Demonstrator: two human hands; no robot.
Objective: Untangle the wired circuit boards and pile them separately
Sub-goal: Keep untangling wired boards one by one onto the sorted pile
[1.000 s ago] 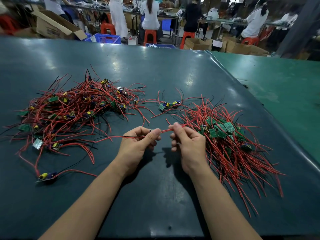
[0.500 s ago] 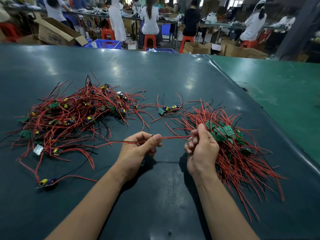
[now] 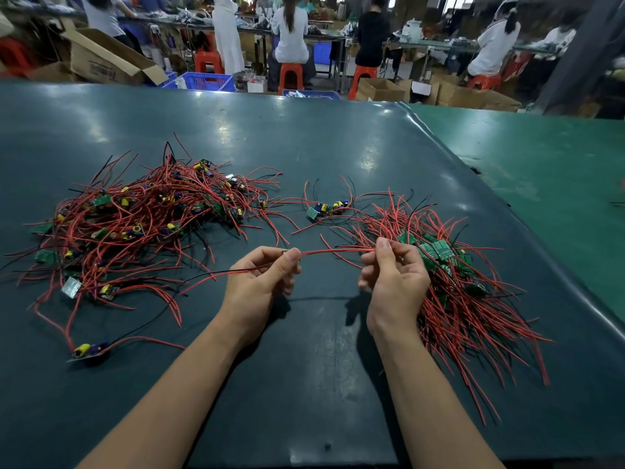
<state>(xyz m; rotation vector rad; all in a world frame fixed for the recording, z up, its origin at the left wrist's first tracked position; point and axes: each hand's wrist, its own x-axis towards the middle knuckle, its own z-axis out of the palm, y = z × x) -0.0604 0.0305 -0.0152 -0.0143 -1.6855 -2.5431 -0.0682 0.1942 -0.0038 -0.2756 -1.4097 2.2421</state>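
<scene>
The right hand [image 3: 394,282] has rotated palm-up beside the sorted pile [image 3: 453,286] on the right of the table [image 3: 304,384]. Its thumb and fingers pinch a red wire [image 3: 333,252] stretched to the left hand [image 3: 260,282], which is also closed on it. The tangled pile [image 3: 142,221] lies at left. No containers sit on the table.

— Anything worn on the arms?
— No sleeves in view: both forearms bare to the frame edge.
— And the left hand [image 3: 258,286], the right hand [image 3: 394,282]?
— Ungloved, short plain nails.
</scene>
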